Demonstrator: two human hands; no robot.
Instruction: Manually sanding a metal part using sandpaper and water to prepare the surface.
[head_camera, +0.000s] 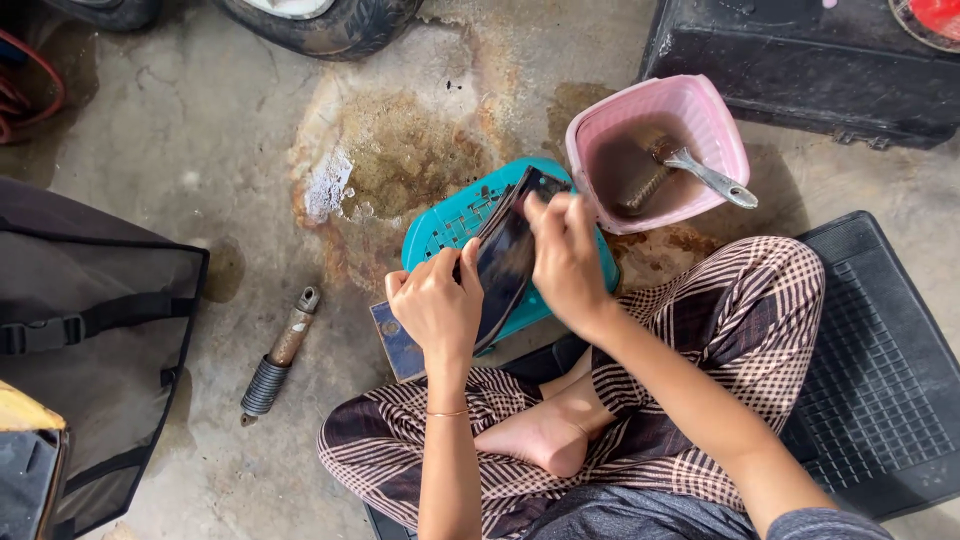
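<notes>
The person sits cross-legged on a stained concrete floor (200, 120), and both hands work on one dark curved panel (503, 262), a glossy, slightly bent sheet held on edge over a teal basket (445, 222). The left hand (437, 308) is clenched on the panel's near edge, thumb on one face and fingers curled behind, keeping it steady and upright. The right hand (566, 262) is closed over the panel's upper part, fingers pressed flat on the face; whether a rag or pad sits under those fingers cannot be told. Judging by the pose, the step in hand is rubbing or cleaning the panel's surface, one hand bracing while the other works. A pink tub (655, 150) of murky brown liquid stands just beside the basket, touching or nearly touching its far edge, with a metal brush (690, 170) lying in it, handle on the rim. A further stroke along the panel would call for a firm brace from the left hand and even pressure from the right, with the panel kept over the basket. A shock absorber (280, 355) lies on the floor well to the left, a black mat (880, 380) to the right, a black case (800, 60) behind the tub.
</notes>
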